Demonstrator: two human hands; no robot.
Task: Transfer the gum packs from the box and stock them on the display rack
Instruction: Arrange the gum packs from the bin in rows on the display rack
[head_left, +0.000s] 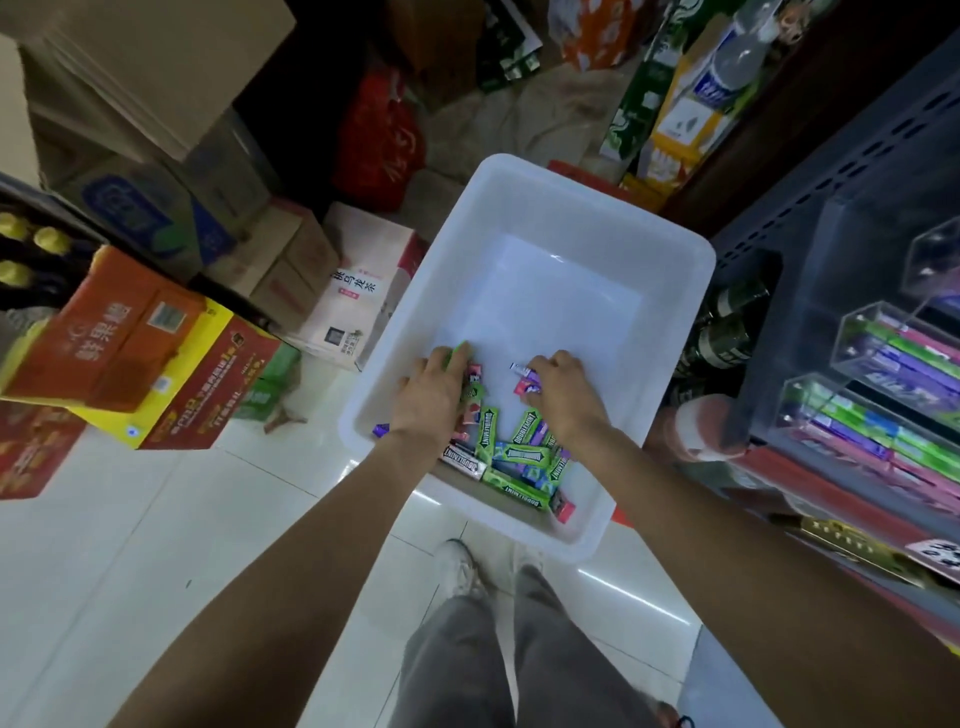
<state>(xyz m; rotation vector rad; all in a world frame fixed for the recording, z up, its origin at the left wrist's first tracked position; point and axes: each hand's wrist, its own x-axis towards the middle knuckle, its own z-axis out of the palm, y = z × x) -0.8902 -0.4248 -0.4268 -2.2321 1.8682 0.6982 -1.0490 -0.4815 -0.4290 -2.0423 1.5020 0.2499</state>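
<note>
Down on the floor (130, 545) stands a white box (675, 322), both hands reaching inside. Left hand (431, 395) curls its grip round a green pack (460, 352). Right hand (569, 395) pinches a pink-purple pack (527, 385) at the fingertips. More gum packs (511, 457), mostly green, lie heaped in the box's near end, just below both wrists. Off to the right, the rack (857, 332) holds rows of green, purple and pink packs in clear trays.
</note>
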